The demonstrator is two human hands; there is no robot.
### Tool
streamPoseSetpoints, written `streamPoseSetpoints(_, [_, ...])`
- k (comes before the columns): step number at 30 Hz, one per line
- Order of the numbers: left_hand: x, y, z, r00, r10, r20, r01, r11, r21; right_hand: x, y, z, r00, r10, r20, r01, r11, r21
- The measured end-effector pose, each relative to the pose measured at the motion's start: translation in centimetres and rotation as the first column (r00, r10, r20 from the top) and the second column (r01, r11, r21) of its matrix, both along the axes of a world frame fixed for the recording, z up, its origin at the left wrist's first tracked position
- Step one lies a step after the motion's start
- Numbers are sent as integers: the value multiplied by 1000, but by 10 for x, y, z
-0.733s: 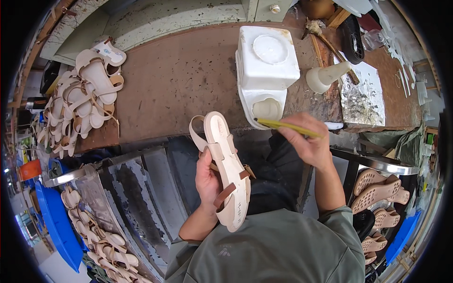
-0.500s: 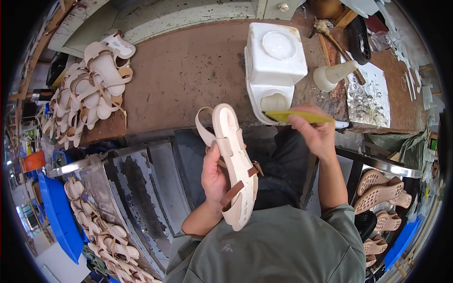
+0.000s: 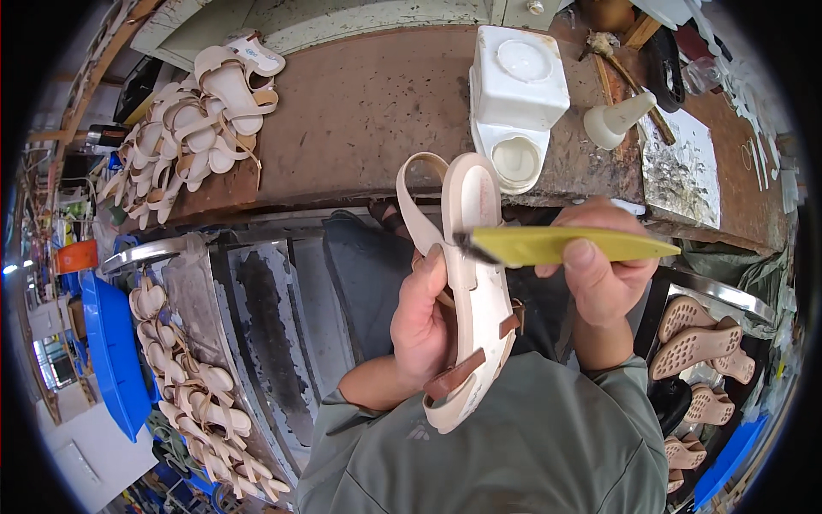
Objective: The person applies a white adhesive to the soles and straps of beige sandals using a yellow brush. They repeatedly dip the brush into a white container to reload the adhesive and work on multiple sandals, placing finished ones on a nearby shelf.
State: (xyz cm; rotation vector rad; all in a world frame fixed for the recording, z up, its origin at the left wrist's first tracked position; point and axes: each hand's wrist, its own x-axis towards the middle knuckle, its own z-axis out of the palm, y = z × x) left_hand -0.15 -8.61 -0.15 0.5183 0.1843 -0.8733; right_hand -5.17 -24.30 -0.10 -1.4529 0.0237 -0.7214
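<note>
A beige sandal (image 3: 475, 201) with brown strap pieces is held upright over my lap. My left hand (image 3: 419, 321) is wrapped round its side near the middle, and its looped strap stands out to the left. In my right hand (image 3: 604, 278) is a brush (image 3: 548, 246) with a flat yellow-green handle and short dark bristles. The bristle end lies across the sandal's upper part, at its inner edge; whether it presses on the surface, I cannot tell. Beyond the sandal, a white plastic pot (image 3: 521, 94) with a round open cup (image 3: 515, 160) stands at the bench edge.
Many beige sandals lie piled on the bench (image 3: 368, 111) at the left, and more sandals (image 3: 205, 403) hang in rows below. A whitish cone-shaped bottle (image 3: 616, 120) and a stick tool (image 3: 638, 86) are at the right. Perforated soles (image 3: 698, 351) sit lower right. A blue tray (image 3: 111, 360) is far left.
My right hand has brought the brush from the pot's cup toward me and onto the sandal. The sandal, still in my left hand, appears farther right and higher as the view shifts.
</note>
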Motion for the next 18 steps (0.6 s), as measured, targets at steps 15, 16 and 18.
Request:
streamPoseSetpoints(15, [-19, 19, 17, 977, 11, 213, -30, 996, 90, -32, 16, 12, 964, 182, 195, -157, 978, -139])
streamPoseSetpoints(16, [-20, 19, 19, 982, -2, 187, -13, 997, 76, -34, 14, 12, 961, 202, 188, -184, 977, -108])
streamPoseSetpoints(18, [-24, 20, 23, 988, -10, 155, 0, 998, 63, -33, 12, 17, 970, 166, 175, -153, 985, -85])
